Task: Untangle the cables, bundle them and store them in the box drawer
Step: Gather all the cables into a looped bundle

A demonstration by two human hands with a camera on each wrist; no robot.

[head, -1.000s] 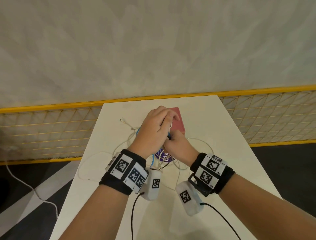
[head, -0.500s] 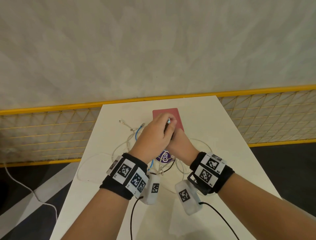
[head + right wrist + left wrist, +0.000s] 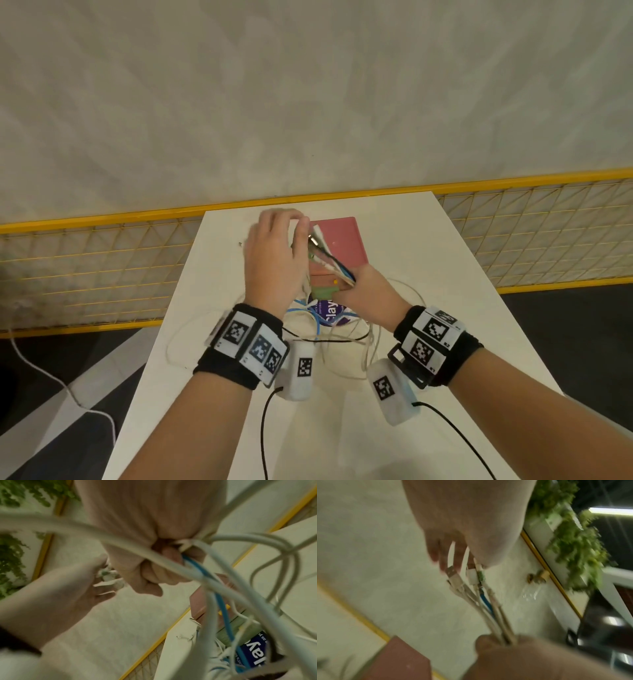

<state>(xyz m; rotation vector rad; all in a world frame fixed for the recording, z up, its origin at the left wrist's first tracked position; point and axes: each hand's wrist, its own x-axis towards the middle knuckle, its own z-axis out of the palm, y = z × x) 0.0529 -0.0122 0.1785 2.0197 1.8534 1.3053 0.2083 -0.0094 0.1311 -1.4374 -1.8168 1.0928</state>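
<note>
Several white cables and one blue cable [image 3: 330, 263] run as a straight bundle between my two hands above the red box [image 3: 346, 240]. My right hand [image 3: 352, 284] grips the bundle in a fist in front of the box. My left hand [image 3: 301, 229] is higher and farther away, with its fingers pinching the connector ends [image 3: 313, 240]. The left wrist view shows the plugs [image 3: 453, 574] at my left fingertips [image 3: 447, 561] and the bundle [image 3: 489, 609] entering the right fist [image 3: 501, 645]. In the right wrist view the blue cable [image 3: 223, 608] and white loops hang from the fist [image 3: 154, 563].
Loose cable loops [image 3: 342, 339] lie on the white table [image 3: 428, 260] between my wrists, over a purple round label [image 3: 327, 313]. A yellow mesh fence [image 3: 531, 233] runs behind the table. A white cord [image 3: 51, 380] trails on the floor at left.
My hands have drawn apart. The left hand slid up and away along the cables to their plug ends, which straightened the bundle. The right hand stays in front of the box.
</note>
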